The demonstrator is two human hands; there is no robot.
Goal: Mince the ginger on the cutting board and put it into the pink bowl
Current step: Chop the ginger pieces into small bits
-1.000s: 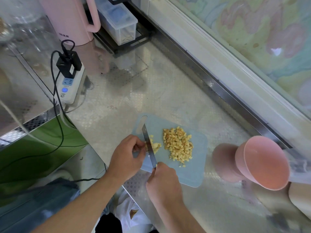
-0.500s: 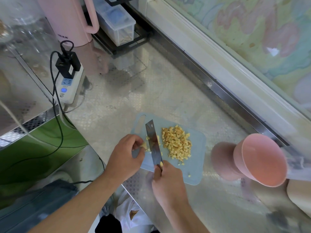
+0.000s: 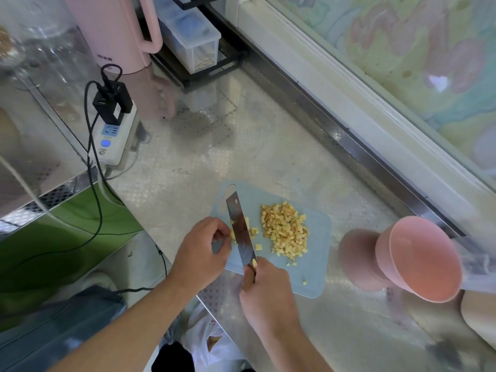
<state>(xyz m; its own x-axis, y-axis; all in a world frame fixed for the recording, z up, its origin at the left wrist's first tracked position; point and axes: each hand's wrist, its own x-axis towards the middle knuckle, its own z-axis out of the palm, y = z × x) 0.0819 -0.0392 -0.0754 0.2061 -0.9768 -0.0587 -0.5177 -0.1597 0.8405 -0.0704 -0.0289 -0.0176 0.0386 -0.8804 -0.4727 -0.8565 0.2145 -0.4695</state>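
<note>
the left hand (image 3: 200, 253) pinches a small ginger piece (image 3: 233, 233) on the blue cutting board (image 3: 315, 269), touching the knife (image 3: 241, 234). the right hand (image 3: 265, 294) grips the knife's handle. the diced ginger pile (image 3: 285, 228) lies mid-board. the pink bowl (image 3: 420, 260) sits right of the board.

Knife handle wholly hidden inside the right hand (image 3: 264, 289); only the blade of the knife (image 3: 241, 232) in sight. Small ginger piece (image 3: 233, 233) mostly covered by the left hand (image 3: 200, 251) fingers and the blade, shape impossible to tell. Pink jug (image 3: 112, 30) cut off by the top edge, pale rounded object (image 3: 479, 315) by the right edge, lettering on the power strip (image 3: 114, 135) too small to read.
</note>
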